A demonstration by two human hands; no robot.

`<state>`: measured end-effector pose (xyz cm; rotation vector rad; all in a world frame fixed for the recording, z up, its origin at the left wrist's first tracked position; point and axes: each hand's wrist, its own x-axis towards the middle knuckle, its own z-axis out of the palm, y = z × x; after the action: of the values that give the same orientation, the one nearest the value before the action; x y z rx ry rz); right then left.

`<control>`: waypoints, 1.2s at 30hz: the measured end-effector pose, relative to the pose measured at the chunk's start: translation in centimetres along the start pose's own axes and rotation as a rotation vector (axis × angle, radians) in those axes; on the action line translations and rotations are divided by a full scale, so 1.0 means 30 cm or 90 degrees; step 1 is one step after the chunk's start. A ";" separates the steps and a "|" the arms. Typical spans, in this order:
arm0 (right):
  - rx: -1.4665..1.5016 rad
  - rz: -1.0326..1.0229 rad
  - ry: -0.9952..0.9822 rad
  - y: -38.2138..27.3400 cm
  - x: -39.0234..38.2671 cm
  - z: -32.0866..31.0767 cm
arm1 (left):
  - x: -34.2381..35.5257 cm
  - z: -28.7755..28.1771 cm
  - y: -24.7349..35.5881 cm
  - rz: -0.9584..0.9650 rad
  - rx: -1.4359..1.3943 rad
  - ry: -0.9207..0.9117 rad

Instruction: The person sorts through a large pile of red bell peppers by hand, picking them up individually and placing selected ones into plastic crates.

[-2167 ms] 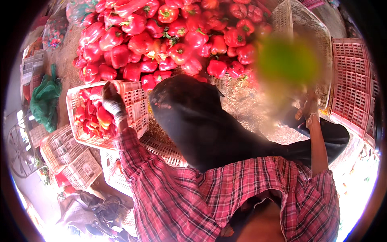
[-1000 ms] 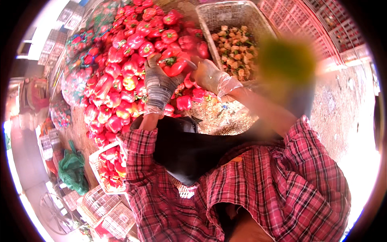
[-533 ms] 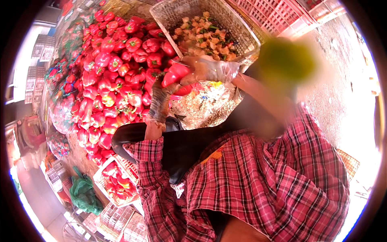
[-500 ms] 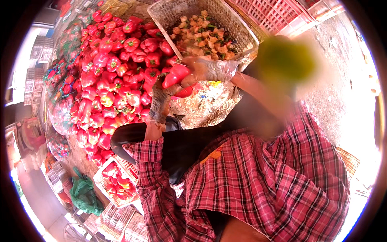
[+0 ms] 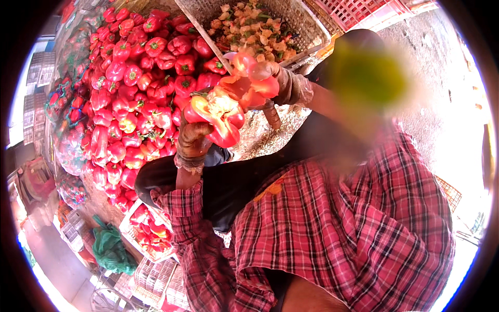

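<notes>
My gloved left hand grips a split red pepper piece, cut side up with pale core and seeds showing. Just above it, my gloved right hand holds another opened piece of pepper; whether a blade is in that hand I cannot tell. Behind my hands lies a big pile of whole red peppers. A white plastic crate with pale cores and green stems stands beyond my right hand. My dark-clad leg is beneath. A yellow-green blur obscures the right forearm and area around it.
A crate of pepper pieces sits at my lower left, beside a green mesh sack and stacked pale crates. Mesh bags edge the pile on the left. Pink crates are at the top right.
The pepper held in both hands has been opened into two pieces, showing its inside. My left hand moved slightly left and my right hand slightly right.
</notes>
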<state>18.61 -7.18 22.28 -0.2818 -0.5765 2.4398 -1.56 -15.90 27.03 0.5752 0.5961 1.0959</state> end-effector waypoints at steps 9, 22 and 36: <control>-0.399 -0.068 0.406 -0.099 -0.012 -0.046 | 0.069 -0.024 -0.019 0.150 0.382 0.171; -0.777 0.124 0.206 -0.034 -0.009 0.114 | 0.118 -0.074 -0.172 0.355 1.180 0.158; -0.763 0.094 0.337 0.014 -0.002 0.139 | 0.116 -0.010 -0.146 -0.011 -0.062 0.248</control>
<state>17.08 -8.91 25.77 -1.4047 -1.7109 1.7084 2.20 -14.16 23.25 0.2714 0.8775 1.2235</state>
